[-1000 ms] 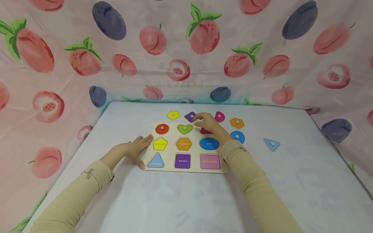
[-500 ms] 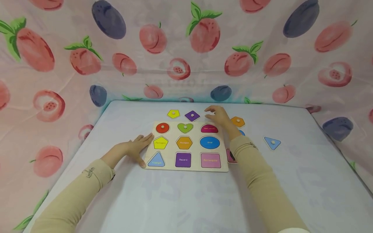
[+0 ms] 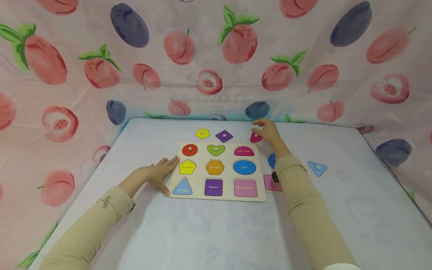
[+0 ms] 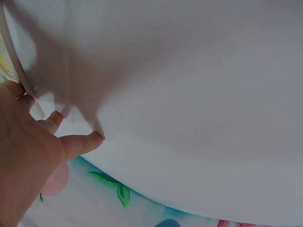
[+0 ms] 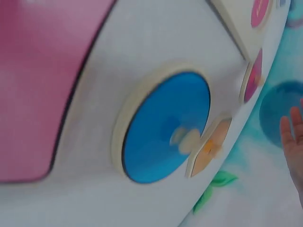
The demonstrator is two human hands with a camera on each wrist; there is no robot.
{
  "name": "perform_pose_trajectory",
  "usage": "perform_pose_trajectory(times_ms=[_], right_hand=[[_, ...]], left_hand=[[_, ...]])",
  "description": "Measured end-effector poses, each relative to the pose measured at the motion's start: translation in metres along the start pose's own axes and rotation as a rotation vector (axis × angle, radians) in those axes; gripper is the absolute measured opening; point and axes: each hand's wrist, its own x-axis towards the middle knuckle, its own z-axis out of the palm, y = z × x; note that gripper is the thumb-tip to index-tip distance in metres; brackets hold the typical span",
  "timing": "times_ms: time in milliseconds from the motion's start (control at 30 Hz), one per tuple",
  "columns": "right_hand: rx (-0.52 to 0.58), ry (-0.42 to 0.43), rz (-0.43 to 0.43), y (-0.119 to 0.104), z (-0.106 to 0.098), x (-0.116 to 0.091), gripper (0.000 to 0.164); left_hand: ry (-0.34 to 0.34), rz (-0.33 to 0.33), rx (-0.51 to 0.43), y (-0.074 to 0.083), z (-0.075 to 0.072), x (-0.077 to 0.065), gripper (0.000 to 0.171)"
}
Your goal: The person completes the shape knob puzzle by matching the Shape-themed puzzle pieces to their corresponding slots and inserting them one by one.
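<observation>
A wooden shape puzzle board lies on the table, with a red knobbed circle and a green knobbed heart in its top row. My left hand rests at the board's left edge, fingers spread; the left wrist view shows the same hand beside that edge. Behind the board's right corner, my right hand hovers by the magenta half-round piece, partly covering it, with nothing held. In the right wrist view its fingers look extended, apart from the half-round piece.
Behind the board lie a yellow pentagon and a purple square piece. To its right are a blue rounded piece, an orange hexagon, a pink rectangle and a light-blue triangle. A fruit-print cloth hangs behind.
My right hand has moved right, from near the heart and the purple piece to the magenta half-round piece. The left hand stays at the board's edge.
</observation>
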Motion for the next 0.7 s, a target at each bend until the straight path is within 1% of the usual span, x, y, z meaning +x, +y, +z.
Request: perform_pose_trajectory(times_ms=[67,133,300,400,533,700], right_hand=[[0.003,0.009,0.033,0.002,-0.005,-0.001,0.035],[-0.014,0.005,0.046,0.004,-0.011,-0.001,0.035],[-0.068,-0.025,0.039,0.007,-0.017,0.002,0.034],[-0.074,-0.052,0.055,0.012,-0.017,0.004,0.033],[-0.118,-0.095,0.078,0.020,-0.012,0.007,0.030],[-0.158,-0.122,0.094,0.025,-0.007,0.014,0.029]], left_hand=[[0.001,0.006,-0.007,0.001,0.000,0.000,0.125],[0.001,0.002,-0.008,0.002,0.000,0.000,0.125],[0.006,-0.004,-0.004,0.003,-0.002,-0.001,0.125],[0.005,-0.004,0.001,0.002,-0.002,-0.001,0.125],[-0.002,-0.004,-0.001,0.001,0.000,-0.001,0.124],[-0.002,0.001,0.004,0.000,-0.001,-0.002,0.124]])
